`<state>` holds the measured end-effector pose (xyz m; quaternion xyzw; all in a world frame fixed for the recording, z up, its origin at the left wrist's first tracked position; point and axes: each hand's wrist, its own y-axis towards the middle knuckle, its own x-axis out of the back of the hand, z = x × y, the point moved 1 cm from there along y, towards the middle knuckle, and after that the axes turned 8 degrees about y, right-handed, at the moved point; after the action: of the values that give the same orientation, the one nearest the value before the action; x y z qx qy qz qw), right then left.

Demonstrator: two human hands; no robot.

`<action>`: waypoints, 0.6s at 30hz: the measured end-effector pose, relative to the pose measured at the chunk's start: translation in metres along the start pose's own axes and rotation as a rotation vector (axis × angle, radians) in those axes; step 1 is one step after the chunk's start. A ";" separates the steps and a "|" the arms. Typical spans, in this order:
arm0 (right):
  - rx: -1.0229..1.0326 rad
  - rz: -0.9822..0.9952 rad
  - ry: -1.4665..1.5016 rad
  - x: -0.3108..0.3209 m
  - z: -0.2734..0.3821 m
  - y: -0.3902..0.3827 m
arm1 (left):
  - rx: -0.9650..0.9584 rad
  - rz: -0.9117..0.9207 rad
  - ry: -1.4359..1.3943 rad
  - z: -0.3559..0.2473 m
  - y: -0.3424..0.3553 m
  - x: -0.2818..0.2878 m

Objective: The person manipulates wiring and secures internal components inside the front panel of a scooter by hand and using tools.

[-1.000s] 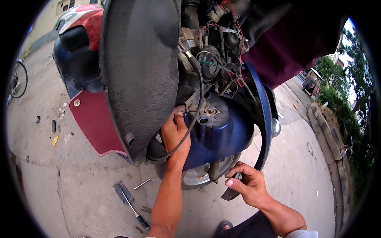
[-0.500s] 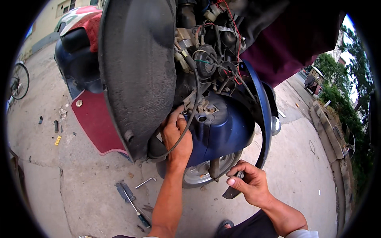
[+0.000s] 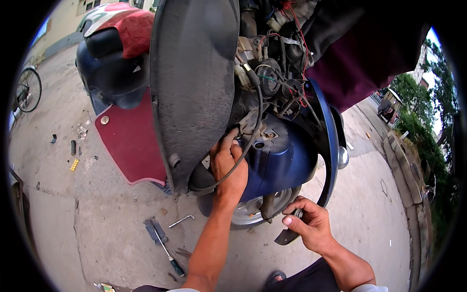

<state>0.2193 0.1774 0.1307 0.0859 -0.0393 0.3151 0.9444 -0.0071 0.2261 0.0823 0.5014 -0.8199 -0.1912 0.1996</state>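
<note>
A scooter stands in front of me with its front stripped, showing wires [image 3: 282, 73] and a blue fender [image 3: 284, 160]. My left hand [image 3: 228, 165] reaches in beside the grey inner leg shield [image 3: 192, 78], its fingers on a part just above the fender, with a black cable [image 3: 243, 155] running across it. My right hand [image 3: 311, 224] is lower down and grips the bottom end of the blue front panel edge [image 3: 331, 160], near the front wheel [image 3: 253, 211].
On the concrete at the lower left lie a screwdriver [image 3: 168, 253], a bent hex key [image 3: 181, 221] and a flat dark tool [image 3: 155, 229]. Small parts are scattered at the far left near a bicycle wheel [image 3: 28, 90]. A kerb and trees line the right side.
My left hand has shifted slightly on the part above the fender. My right hand keeps its hold on the panel edge. The view has moved a little.
</note>
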 end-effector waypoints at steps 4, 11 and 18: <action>0.008 0.007 0.002 -0.003 -0.001 0.001 | -0.086 -0.070 0.048 0.005 -0.003 -0.003; 0.007 0.004 -0.016 -0.001 -0.003 0.002 | -0.119 -0.091 0.017 0.004 -0.006 -0.002; -0.027 -0.010 -0.008 -0.006 0.002 0.001 | -0.129 -0.102 0.026 0.004 -0.006 0.000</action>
<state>0.2137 0.1747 0.1324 0.0745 -0.0467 0.3096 0.9468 -0.0045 0.2242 0.0758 0.5311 -0.7767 -0.2469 0.2320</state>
